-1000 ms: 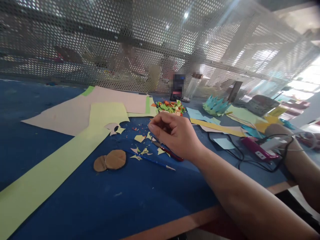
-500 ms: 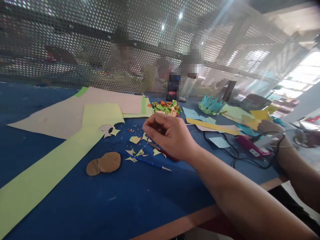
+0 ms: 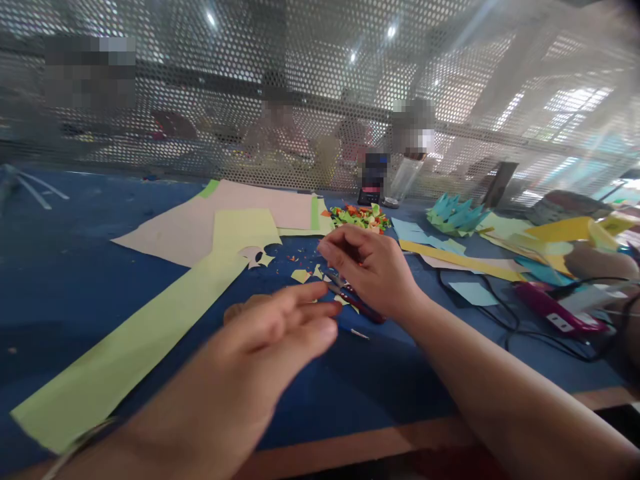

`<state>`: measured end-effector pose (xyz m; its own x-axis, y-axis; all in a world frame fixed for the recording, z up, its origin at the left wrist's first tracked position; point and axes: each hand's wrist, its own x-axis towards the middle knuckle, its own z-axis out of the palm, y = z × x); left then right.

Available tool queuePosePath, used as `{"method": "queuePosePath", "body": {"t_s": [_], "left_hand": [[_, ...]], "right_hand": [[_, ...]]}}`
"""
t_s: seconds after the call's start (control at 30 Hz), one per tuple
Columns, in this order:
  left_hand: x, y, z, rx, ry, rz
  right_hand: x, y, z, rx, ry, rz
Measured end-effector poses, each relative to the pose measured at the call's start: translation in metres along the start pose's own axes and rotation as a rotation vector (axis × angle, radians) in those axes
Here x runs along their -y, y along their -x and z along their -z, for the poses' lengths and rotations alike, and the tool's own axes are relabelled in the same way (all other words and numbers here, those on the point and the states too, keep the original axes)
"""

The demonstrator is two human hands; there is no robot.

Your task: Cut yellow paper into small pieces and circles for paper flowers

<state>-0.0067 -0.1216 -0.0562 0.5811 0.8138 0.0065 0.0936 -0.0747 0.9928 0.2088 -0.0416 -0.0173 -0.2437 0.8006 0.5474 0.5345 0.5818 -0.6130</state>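
My left hand (image 3: 275,333) reaches in over the blue table, its fingers stretched out and nothing seen in them. Just beyond its fingertips, my right hand (image 3: 375,270) is closed, thumb against curled fingers; whatever it may hold is hidden. Under the right hand lies a pair of scissors (image 3: 367,308) with dark red handles, partly covered. Pale paper scraps (image 3: 301,275) are scattered beside them. A thin stick's whitish tip (image 3: 360,334) shows below. The brown cardboard piece (image 3: 234,312) is mostly hidden behind my left hand. A long light green paper strip (image 3: 150,327) runs along the left.
A pinkish paper sheet (image 3: 165,230) lies at the back left. Behind my right hand is a pile of colourful paper bits (image 3: 357,217). A blue spiky paper piece (image 3: 456,215), a purple power strip (image 3: 555,313) with cables and another person's hand (image 3: 590,259) are at right.
My left hand has come into view from the lower left, covering most of the cardboard piece. The view has turned left, so things sit further right. My right hand keeps its closed shape.
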Motion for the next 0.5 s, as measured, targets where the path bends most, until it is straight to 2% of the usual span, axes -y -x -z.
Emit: {"method": "queuePosePath", "body": {"t_s": [0.07,0.1,0.17,0.23,0.3,0.37,0.4,0.5], "left_hand": [[-0.037,-0.028,-0.017,-0.023,0.177,0.150],[-0.050,-0.038,-0.029,0.018,0.266,0.186],[-0.062,-0.050,-0.049,0.072,0.402,0.227],[-0.060,-0.052,-0.058,0.076,0.396,0.190],[-0.052,-0.053,-0.050,0.131,0.241,0.156],[-0.043,-0.059,-0.028,0.184,-0.064,0.086],[-0.040,-0.066,-0.014,0.137,-0.275,-0.001],[-0.031,-0.091,0.029,-0.120,-0.773,-0.247]], "right_hand": [[0.008,0.002,-0.002,-0.016,-0.003,0.023],[0.011,0.003,-0.003,-0.011,-0.006,0.042],[0.013,0.004,-0.003,0.030,0.002,0.063],[0.009,0.003,-0.001,0.051,0.012,0.038],[0.001,0.001,0.001,0.024,0.034,-0.008],[-0.008,-0.002,0.003,-0.026,0.090,-0.023],[-0.013,-0.003,0.004,-0.054,0.137,-0.011],[-0.021,-0.007,0.004,-0.066,0.216,-0.026]]}}
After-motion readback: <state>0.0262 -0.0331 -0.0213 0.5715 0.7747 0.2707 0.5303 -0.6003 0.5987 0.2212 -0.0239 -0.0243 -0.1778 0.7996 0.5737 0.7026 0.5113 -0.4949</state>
